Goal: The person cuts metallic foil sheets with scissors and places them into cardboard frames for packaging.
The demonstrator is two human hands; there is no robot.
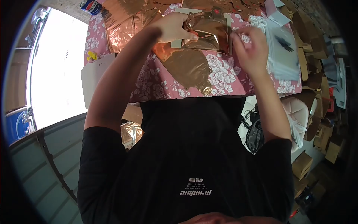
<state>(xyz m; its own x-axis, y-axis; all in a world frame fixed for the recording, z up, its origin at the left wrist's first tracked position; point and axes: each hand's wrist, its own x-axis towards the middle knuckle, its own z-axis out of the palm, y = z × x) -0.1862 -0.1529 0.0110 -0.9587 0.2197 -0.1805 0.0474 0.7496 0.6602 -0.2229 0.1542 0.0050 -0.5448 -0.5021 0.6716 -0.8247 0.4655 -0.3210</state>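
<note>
On the pink flowered tablecloth (223, 80) lies a shiny copper-coloured foil packet (210, 33), folded flat, with pale card edges showing around it. My left hand (175, 29) presses on its left side, thumb and fingers spread over the foil. Just off the packet's right edge is my right hand (250, 50), blurred, its fingers bent together; whether it holds anything I cannot make out. A flat foil balloon (186, 67) lies below the packet, towards my body.
Copper foil sheets (125, 26) cover the far left. Clear plastic bags (282, 56) lie at the right, beside white strings (257, 23) and a white box (276, 13). A Pepsi can (91, 6) stands at the far left corner. Cardboard (97, 74) lies at the left edge.
</note>
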